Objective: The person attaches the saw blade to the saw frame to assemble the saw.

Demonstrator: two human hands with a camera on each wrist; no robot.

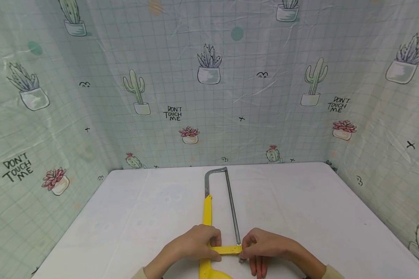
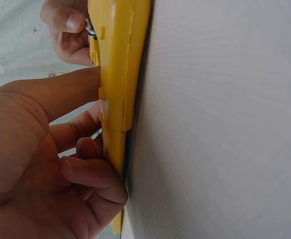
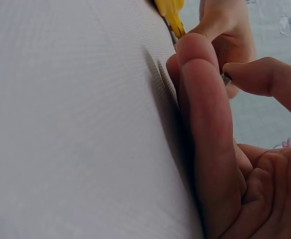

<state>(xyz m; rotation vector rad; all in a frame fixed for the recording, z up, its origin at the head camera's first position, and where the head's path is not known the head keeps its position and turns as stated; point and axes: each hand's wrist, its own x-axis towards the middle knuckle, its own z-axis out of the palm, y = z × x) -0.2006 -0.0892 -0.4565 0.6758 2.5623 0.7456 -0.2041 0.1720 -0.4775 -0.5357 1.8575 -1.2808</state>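
Note:
A hacksaw with a yellow frame lies on the white table, its grey front bow pointing away from me. The grey blade runs along its right side. My left hand holds the frame where the yellow crosspiece branches off, just ahead of the handle. At the crosspiece's right end, my right hand pinches a small metal fitting between thumb and index finger. That fitting is mostly covered by fingertips in the right wrist view.
The white table spreads out on both sides of the saw. A cloth backdrop printed with potted cacti rises behind the table's far edge and along both sides.

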